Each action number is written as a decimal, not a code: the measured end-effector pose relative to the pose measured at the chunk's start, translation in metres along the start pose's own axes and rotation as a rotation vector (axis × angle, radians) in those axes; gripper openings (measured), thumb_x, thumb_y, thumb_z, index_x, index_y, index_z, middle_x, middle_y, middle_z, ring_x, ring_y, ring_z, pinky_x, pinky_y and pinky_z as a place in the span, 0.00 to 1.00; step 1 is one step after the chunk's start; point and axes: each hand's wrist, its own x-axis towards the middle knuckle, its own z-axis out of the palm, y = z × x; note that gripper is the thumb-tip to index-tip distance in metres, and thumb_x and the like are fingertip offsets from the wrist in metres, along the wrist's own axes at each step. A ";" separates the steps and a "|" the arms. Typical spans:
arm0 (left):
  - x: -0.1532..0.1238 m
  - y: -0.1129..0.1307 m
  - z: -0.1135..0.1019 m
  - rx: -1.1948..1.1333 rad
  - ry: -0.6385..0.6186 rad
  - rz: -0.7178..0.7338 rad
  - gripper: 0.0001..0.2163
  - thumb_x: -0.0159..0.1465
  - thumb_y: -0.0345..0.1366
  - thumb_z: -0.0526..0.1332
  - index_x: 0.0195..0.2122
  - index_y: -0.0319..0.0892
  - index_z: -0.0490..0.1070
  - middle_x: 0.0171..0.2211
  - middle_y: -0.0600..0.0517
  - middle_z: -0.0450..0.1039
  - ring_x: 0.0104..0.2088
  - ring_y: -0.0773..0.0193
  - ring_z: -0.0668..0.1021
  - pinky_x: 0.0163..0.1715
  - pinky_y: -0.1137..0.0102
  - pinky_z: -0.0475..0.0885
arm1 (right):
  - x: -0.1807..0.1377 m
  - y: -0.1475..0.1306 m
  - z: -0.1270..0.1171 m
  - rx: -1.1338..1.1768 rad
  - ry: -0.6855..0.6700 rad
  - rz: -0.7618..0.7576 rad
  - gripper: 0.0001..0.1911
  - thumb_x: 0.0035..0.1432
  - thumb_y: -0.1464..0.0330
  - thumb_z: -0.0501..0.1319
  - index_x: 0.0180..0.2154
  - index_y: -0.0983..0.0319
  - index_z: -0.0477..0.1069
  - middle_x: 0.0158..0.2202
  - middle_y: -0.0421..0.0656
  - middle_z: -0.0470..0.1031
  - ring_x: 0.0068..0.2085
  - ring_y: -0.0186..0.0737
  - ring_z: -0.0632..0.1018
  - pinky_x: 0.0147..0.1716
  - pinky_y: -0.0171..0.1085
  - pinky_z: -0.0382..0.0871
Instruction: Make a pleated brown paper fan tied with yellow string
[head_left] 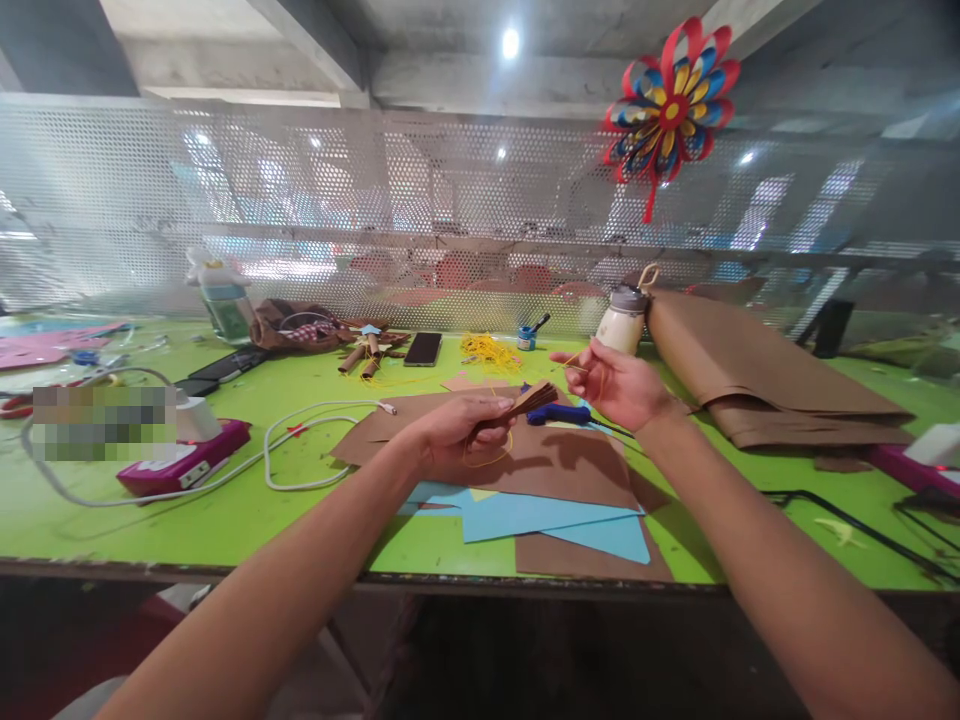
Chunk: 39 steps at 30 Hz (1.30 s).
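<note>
My left hand (469, 425) is closed around a pleated strip of brown paper (538, 398), whose folded layers stick out to the right. A loop of yellow string (491, 460) hangs below this hand. To the right, my right hand (619, 383) is raised with its fingers pinched on yellow thread (571, 361). Between the hands a blue glue gun (559, 413) lies on brown paper sheets (555, 462). Light blue paper pieces (544, 515) lie nearer the table's front edge, partly under the brown sheet.
On the green table (247, 530) are a tangle of yellow string (489, 352), a phone (423, 349), small brown paper rolls (371, 352), a blue jar (527, 338) and a bottle (621, 318). A white cable (300, 487) and purple power strip (184, 460) lie left; folded brown paper (772, 365) lies right.
</note>
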 end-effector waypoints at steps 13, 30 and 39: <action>0.002 -0.002 0.006 -0.062 0.015 -0.041 0.09 0.65 0.39 0.51 0.34 0.39 0.63 0.15 0.60 0.48 0.14 0.75 0.51 0.12 0.77 0.46 | 0.007 0.008 0.002 0.092 0.200 -0.009 0.18 0.63 0.68 0.49 0.21 0.64 0.66 0.19 0.42 0.69 0.20 0.31 0.68 0.19 0.30 0.63; 0.003 -0.004 0.014 -0.104 0.032 0.042 0.14 0.64 0.41 0.53 0.43 0.35 0.66 0.19 0.58 0.53 0.18 0.75 0.56 0.17 0.79 0.50 | 0.004 0.001 -0.001 0.076 0.229 -0.031 0.15 0.60 0.68 0.52 0.21 0.63 0.63 0.17 0.39 0.64 0.17 0.29 0.62 0.16 0.30 0.55; 0.004 -0.005 0.012 0.069 0.006 -0.013 0.11 0.64 0.40 0.55 0.36 0.35 0.66 0.21 0.52 0.67 0.21 0.72 0.67 0.21 0.76 0.59 | 0.003 -0.005 -0.001 0.005 0.183 -0.083 0.17 0.63 0.68 0.48 0.22 0.63 0.63 0.17 0.40 0.64 0.17 0.29 0.62 0.16 0.30 0.54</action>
